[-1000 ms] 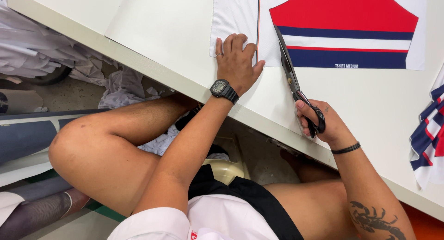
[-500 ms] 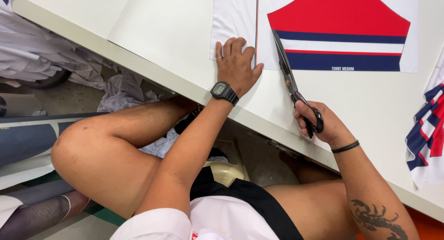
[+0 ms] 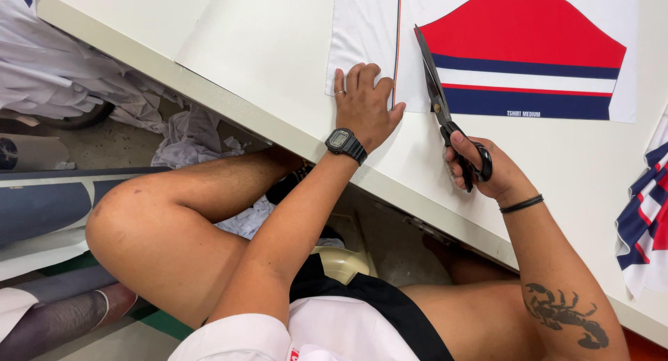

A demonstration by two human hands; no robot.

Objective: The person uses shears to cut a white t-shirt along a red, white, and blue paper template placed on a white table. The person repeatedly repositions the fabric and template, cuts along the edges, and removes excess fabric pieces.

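1. My left hand (image 3: pixel 365 103) lies flat, fingers spread and loose, palm pressing the white fabric panel (image 3: pixel 362 34) against the smooth, pale table (image 3: pixel 264 48). It grips nothing.
2. My right hand (image 3: pixel 480 169) is closed around the black loop handles of the scissors (image 3: pixel 445 114), thumb and fingers threaded through.
3. The scissors have long, dark metal blades tapering to a point; they lie over the printed fabric, just beside my left fingertips.
4. The blades run along the left edge of a dome-shaped print (image 3: pixel 522 55): red on top, then white, red and navy bands.
5. A thin dark line runs down the cloth between my left hand and the blades.
6. Crumpled white cloth scraps (image 3: pixel 188 135) lie heaped on the floor below the table edge.
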